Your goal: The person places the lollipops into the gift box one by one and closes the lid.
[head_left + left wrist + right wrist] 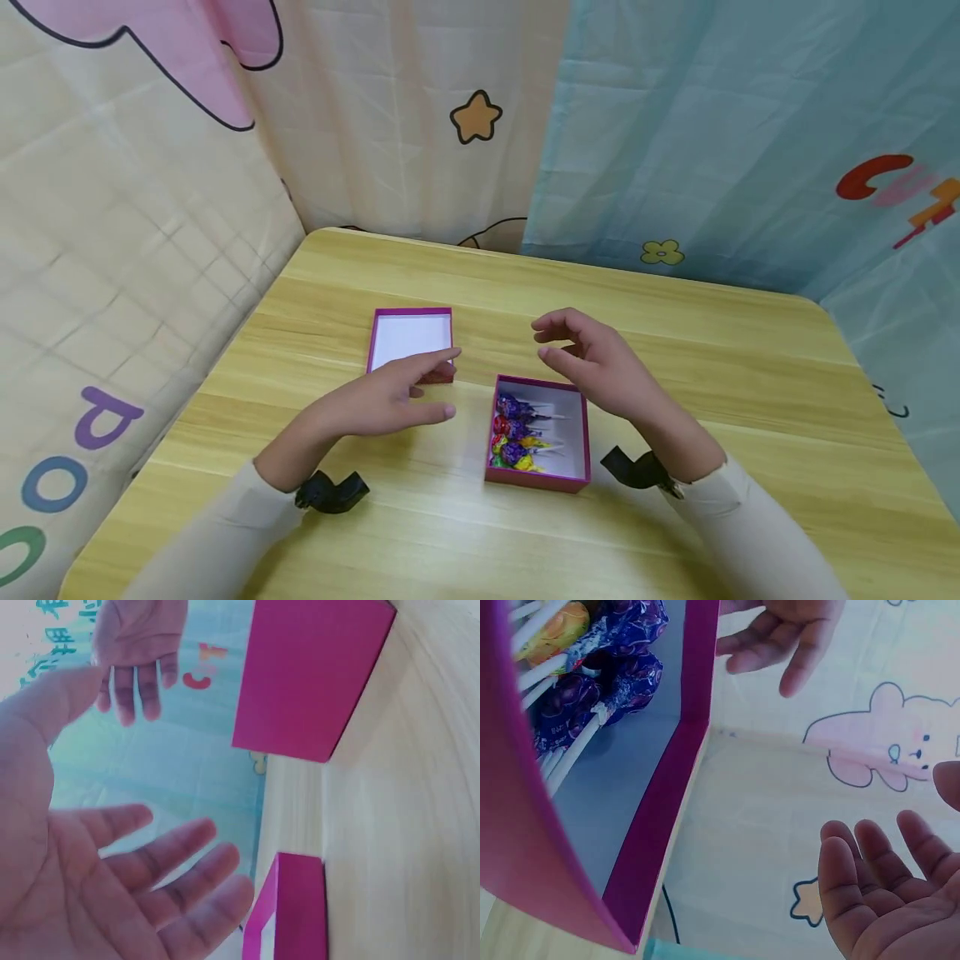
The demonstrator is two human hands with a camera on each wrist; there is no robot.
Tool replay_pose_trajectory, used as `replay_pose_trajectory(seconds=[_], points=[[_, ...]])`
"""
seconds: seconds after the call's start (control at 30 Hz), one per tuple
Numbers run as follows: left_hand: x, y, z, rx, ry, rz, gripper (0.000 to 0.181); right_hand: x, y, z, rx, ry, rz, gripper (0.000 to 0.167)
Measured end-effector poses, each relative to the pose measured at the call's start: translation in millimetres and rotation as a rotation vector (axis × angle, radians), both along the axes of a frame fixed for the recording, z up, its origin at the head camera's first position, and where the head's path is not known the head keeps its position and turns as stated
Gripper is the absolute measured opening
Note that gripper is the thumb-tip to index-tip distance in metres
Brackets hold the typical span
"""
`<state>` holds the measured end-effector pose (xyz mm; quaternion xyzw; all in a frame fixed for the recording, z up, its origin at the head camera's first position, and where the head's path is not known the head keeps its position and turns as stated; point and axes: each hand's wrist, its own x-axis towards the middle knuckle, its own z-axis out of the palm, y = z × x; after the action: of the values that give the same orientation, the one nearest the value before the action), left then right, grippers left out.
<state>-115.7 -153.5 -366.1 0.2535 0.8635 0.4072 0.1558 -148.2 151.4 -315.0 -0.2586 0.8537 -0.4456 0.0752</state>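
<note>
A magenta box (537, 479) with a pale inside stands on the table, holding several wrapped lollipops (517, 433) in purple, red, yellow and green. Their white sticks point right. Behind it to the left lies a shallow magenta box lid (408, 333), its white inside facing up. My left hand (393, 396) hovers over the lid's near edge, fingers extended, holding nothing; it hides part of the lid. Above the box's far right corner hangs my right hand (592, 358), fingers loosely bent with nothing in them. In the right wrist view the lollipops (592, 675) lie inside the box's wall.
The wooden table (712, 383) reaches back to printed curtains (420, 125) on the left, rear and right. Black straps (330, 493) sit at both wrists, below the sleeves.
</note>
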Motion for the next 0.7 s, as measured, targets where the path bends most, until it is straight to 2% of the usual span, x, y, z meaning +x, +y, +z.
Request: replay_pose_trajectory(seconds=[0.1, 0.2, 0.3, 0.37, 0.43, 0.53, 0.7], points=[[-2.8, -7.1, 2.9, -0.03, 0.041, 0.089, 0.08, -8.3, -5.9, 3.0, -0.054, -0.092, 0.004, 0.028], [-6.2, -15.9, 5.1, -0.091, 0.127, 0.184, 0.077, -17.1, -16.4, 2.0, -0.109, -0.167, 0.017, 0.029], [-9.4, -26.3, 7.7, -0.086, 0.195, 0.265, 0.07, -25.1, -30.1, -2.4, -0.144, -0.233, 0.023, 0.034], [-11.5, -33.1, 9.3, -0.062, 0.203, 0.324, 0.066, -29.7, -39.7, -5.5, -0.153, -0.283, 0.006, 0.038], [-13.2, -39.4, 11.2, -0.023, 0.164, 0.374, 0.065, -34.2, -49.1, -8.3, -0.176, -0.34, -0.014, 0.042], [-15.3, -47.4, 13.6, -0.003, 0.064, 0.419, 0.072, -40.7, -63.4, -12.2, -0.236, -0.436, -0.053, 0.045], [-17.6, -56.4, 14.0, 0.022, -0.119, 0.417, 0.088, -47.9, -88.1, -21.3, -0.291, -0.551, -0.109, 0.047]])
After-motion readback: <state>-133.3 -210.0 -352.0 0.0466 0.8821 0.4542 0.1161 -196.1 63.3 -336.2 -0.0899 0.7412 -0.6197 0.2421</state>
